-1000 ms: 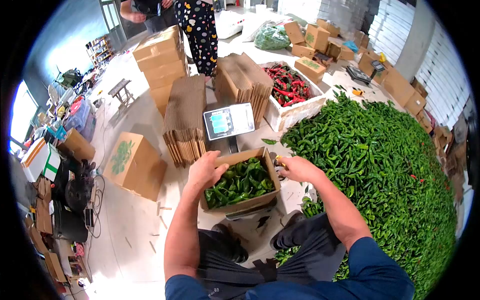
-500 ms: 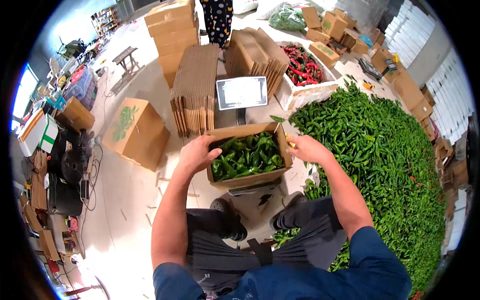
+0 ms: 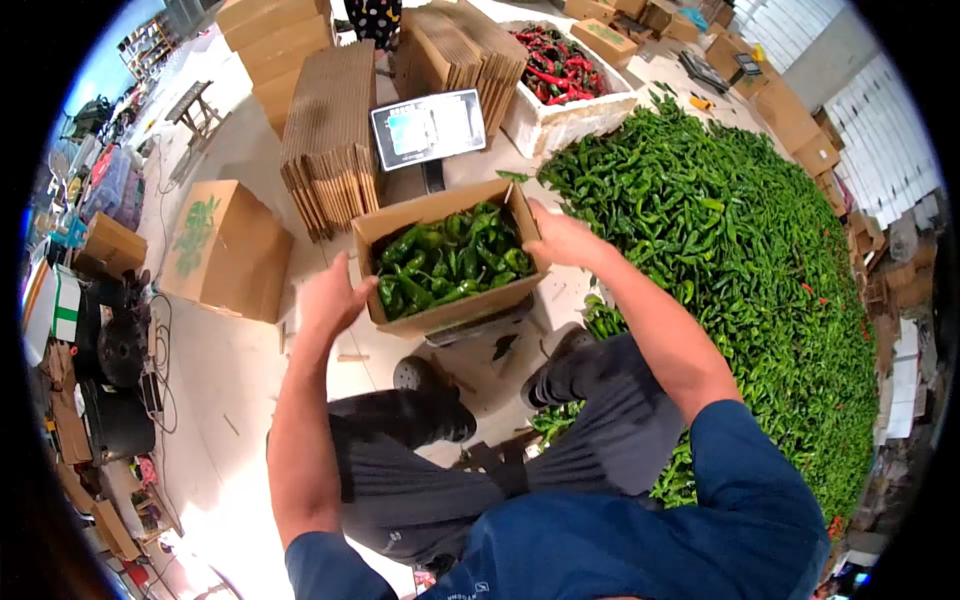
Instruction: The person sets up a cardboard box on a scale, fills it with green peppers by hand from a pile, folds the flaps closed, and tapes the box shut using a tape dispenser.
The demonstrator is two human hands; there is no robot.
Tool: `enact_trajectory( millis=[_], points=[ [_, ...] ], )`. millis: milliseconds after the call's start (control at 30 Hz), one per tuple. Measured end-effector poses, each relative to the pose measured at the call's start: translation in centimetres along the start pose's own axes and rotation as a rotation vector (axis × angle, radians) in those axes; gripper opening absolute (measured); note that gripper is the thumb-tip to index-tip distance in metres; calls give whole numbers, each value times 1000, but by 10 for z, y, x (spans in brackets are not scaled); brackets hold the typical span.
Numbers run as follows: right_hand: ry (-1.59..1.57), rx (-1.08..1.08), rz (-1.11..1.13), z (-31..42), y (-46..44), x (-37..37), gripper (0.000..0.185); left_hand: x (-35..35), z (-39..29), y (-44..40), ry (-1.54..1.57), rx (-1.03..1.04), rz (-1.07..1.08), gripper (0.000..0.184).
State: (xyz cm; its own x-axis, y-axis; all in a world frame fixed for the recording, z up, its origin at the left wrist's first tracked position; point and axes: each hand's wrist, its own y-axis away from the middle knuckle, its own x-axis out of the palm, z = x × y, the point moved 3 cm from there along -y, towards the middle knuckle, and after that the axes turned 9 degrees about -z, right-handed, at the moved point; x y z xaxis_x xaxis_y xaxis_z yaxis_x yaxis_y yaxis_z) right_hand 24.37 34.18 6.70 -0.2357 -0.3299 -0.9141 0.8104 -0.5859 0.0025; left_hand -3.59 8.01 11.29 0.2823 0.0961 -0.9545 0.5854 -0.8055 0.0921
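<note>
In front of me an open cardboard box holds green peppers and sits on a scale with a lit display. My left hand is beside the box's left wall, slightly blurred, with thumb and fingers apart and nothing visible in it. At the right wall, my right hand lies against the cardboard with its fingers stretched along the side. The side of the palm away from me is hidden.
A large heap of green peppers covers the floor on the right. Behind the scale stand flattened cartons and a white foam box of red peppers. A closed carton stands left. Part of another person shows at the back.
My left hand has come off the box's left rim and opened beside it. The right hand has moved onto the right wall; the small yellow thing at its fingers no longer shows. My view has shifted.
</note>
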Motion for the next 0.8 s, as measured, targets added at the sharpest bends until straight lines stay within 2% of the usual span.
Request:
enact_trajectory(
  millis=[33, 67, 100, 167, 367, 500, 533, 633, 767, 800],
  points=[
    [-36, -3, -7, -4, -5, 10, 71, 8, 3, -2, 17, 3, 7, 73],
    [-47, 19, 4, -12, -8, 21, 81, 14, 5, 0, -7, 5, 19, 74],
    [-17, 157, 151, -15, -13, 28, 89, 14, 0, -3, -25, 11, 11, 74],
    [-16, 34, 31, -6, -8, 13, 79, 10, -7, -4, -75, 16, 23, 75],
    [23, 18, -35, 12, 0, -20, 58, 13, -6, -14, 34, 17, -62, 72],
    [31, 24, -14, 21, 2, -36, 56, 8, -6, -14, 24, 37, -40, 68],
    [15, 21, -27, 21, 3, -37, 56, 1, -11, -12, 53, 42, -3, 55],
    [8, 21, -30, 21, 4, -40, 56, 1, -10, -10, 53, 121, -86, 53],
    [17, 22, -48, 18, 3, -39, 55, 14, 0, -9, 86, 218, -92, 64],
    [24, 15, -50, 15, 1, -37, 54, 13, -1, -9, 93, 190, -52, 68]
  ],
)
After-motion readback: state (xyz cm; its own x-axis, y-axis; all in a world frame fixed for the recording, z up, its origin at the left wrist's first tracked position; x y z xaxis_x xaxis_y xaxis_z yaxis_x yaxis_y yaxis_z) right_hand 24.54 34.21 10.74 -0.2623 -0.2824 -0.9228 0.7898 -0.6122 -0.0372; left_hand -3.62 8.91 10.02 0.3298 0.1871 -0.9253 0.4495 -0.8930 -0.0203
